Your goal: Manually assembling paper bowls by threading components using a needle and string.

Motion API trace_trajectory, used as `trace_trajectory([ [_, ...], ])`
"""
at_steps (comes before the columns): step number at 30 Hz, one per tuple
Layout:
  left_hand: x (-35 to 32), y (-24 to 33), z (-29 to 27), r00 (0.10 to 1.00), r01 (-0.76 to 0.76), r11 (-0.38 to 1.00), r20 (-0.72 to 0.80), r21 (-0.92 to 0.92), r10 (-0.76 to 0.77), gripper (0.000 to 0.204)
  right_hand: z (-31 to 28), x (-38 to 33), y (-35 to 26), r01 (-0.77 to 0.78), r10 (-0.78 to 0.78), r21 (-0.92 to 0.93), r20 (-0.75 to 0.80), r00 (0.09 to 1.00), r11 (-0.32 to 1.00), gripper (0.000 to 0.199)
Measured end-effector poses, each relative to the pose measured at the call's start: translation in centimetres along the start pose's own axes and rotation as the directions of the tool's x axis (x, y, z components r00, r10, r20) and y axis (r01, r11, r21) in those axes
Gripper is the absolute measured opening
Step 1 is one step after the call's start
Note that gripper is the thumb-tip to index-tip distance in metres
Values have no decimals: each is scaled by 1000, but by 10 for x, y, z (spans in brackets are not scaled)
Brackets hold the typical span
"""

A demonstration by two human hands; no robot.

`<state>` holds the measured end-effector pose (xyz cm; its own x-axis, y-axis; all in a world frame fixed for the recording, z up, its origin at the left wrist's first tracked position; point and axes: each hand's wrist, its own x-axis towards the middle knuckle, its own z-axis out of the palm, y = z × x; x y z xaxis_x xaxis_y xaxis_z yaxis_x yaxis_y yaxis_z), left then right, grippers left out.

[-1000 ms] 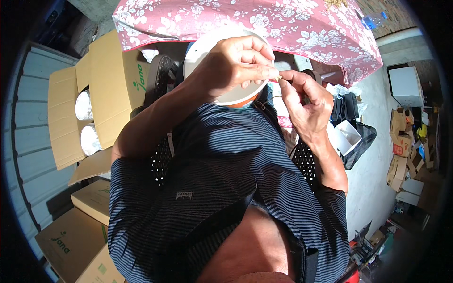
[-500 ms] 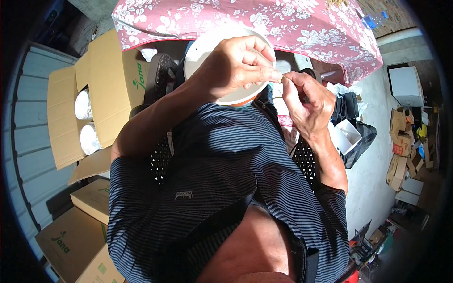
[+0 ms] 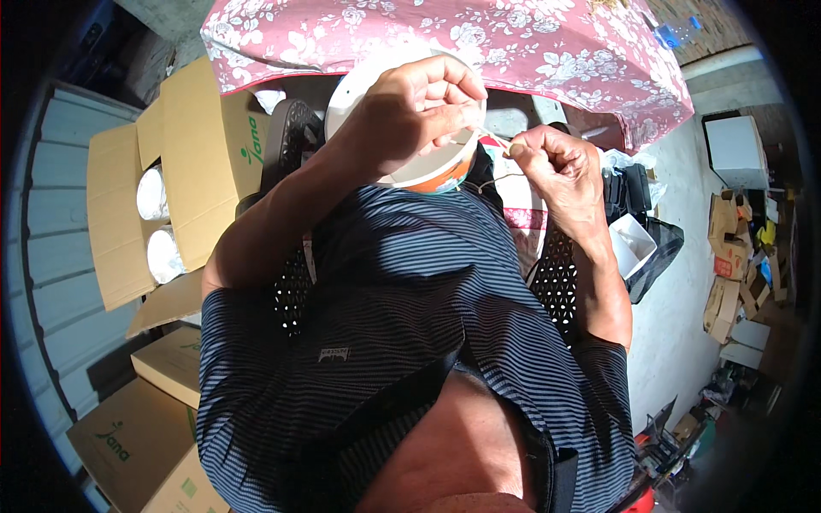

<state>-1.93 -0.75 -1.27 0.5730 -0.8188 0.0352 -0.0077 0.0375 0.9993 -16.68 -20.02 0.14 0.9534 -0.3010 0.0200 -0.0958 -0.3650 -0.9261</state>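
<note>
A thin pale strand (image 3: 494, 138) runs between my two hands, just above the lap; its exact kind is too small to tell. One end is pinched between the thumb and fingers of my left hand (image 3: 419, 107), whose other fingers curl loosely. The thumb and forefinger of my right hand (image 3: 560, 175) close on the other end. A thin loose length curves below the right hand. Under my left hand, a round white tub (image 3: 340, 103) with an orange patterned side (image 3: 451, 177) rests near my lap, its inside partly hidden by that hand.
Ahead stands a table with a pink floral cloth (image 3: 359, 34). At left are an open cardboard box (image 3: 192, 171) with white rolls (image 3: 152, 192) and more closed boxes (image 3: 120, 445). To the right lie a small white box (image 3: 631, 244), a black bag (image 3: 658, 265) and cardboard scraps (image 3: 727, 299).
My hands have drawn apart, the left shifting slightly left and the right staying near its place, so more of the strand shows between them. The tub's orange side is more visible.
</note>
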Motion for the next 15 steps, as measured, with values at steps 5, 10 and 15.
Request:
trace_trajectory([
  [5, -4, 2, 3, 969, -246, 929, 82, 277, 232, 18, -16, 0, -10, -85, 71, 141, 98, 993, 986, 14],
  [10, -12, 17, 19, 913, -395, 734, 150, 552, 379, 12, -23, -6, -18, -135, 102, 170, 185, 977, 976, 16],
  [15, -14, 17, 22, 812, -536, 577, 187, 616, 553, 9, -29, -13, -30, -68, 61, 7, 342, 938, 998, 18],
])
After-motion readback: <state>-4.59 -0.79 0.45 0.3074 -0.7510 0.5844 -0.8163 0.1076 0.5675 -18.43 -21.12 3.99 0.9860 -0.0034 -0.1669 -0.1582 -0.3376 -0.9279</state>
